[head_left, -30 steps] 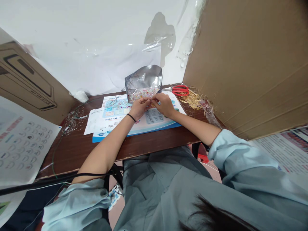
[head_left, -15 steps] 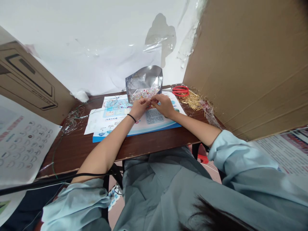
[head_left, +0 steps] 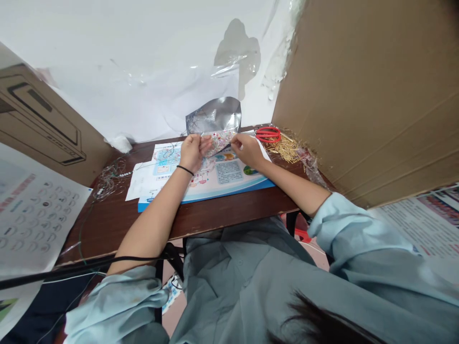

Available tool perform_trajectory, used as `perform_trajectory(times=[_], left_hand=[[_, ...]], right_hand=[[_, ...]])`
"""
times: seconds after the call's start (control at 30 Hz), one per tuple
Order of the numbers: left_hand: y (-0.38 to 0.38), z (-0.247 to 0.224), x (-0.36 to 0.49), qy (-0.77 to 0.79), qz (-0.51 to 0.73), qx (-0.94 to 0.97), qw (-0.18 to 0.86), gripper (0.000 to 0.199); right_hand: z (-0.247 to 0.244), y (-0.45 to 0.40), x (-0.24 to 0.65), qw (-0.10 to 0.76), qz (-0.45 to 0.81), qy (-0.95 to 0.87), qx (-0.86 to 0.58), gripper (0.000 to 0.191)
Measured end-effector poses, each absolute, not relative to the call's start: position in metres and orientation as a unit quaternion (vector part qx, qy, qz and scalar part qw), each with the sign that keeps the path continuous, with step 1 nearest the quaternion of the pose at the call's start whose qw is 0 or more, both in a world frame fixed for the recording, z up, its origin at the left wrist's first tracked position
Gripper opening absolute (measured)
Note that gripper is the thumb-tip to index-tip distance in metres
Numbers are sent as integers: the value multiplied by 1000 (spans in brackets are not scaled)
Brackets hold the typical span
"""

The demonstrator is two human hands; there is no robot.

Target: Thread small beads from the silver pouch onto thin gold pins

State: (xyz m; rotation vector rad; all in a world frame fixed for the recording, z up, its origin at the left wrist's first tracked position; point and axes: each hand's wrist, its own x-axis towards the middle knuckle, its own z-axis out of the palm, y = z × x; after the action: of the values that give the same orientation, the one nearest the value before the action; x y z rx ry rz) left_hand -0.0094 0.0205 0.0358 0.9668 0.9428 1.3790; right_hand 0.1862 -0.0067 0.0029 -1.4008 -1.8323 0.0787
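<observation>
A silver foil bag (head_left: pixel 218 114) with a clear front stands against the wall, full of small mixed-colour beads (head_left: pixel 224 139). My left hand (head_left: pixel 191 152), a black band at its wrist, is before the bag's left part. Its thumb meets the partly stretched fingers; anything held there is too small to make out. At the bag's lower right corner, my right hand (head_left: pixel 248 150) has thumb and fingertips pinched together, and what is between them is hidden. Beneath both hands lies a printed blue and white sheet (head_left: pixel 229 173), with small pink and red bits on it.
Red-handled scissors (head_left: pixel 268 134) and a heap of thin golden sticks (head_left: pixel 285 149) lie at the right. Tangled clear thread (head_left: pixel 109 179) lies on the brown table (head_left: pixel 222 210) at the left. Cardboard (head_left: pixel 366 95) rises on the right, a cardboard box (head_left: pixel 46 110) on the left.
My hands were together in front of the bag and have moved apart. The left has gone left and turned its palm inward; the right has gone slightly right, still pinched.
</observation>
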Motion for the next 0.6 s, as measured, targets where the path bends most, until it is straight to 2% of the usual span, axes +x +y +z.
perform_trajectory(times=[0.1,0.23,0.4,0.5,0.6], left_hand=[[27,38,-15,392,608,377,578,25],[32,40,-21,372,632,349,583,22],[28,51,-22,331,635,319,621,28],[22,56,-20,303,608,331,655,29],[17,56,-17,296,583,356,668,27]], right_hand=[[7,-4,193,369,22,-719,-589,16],[13,-6,200,280,5,-698,-659,21],[17,-9,204,185,-29,-690,-700,33],[14,-5,208,163,-50,-685,-708,37],[6,4,214,183,-70,-678,-708,34]])
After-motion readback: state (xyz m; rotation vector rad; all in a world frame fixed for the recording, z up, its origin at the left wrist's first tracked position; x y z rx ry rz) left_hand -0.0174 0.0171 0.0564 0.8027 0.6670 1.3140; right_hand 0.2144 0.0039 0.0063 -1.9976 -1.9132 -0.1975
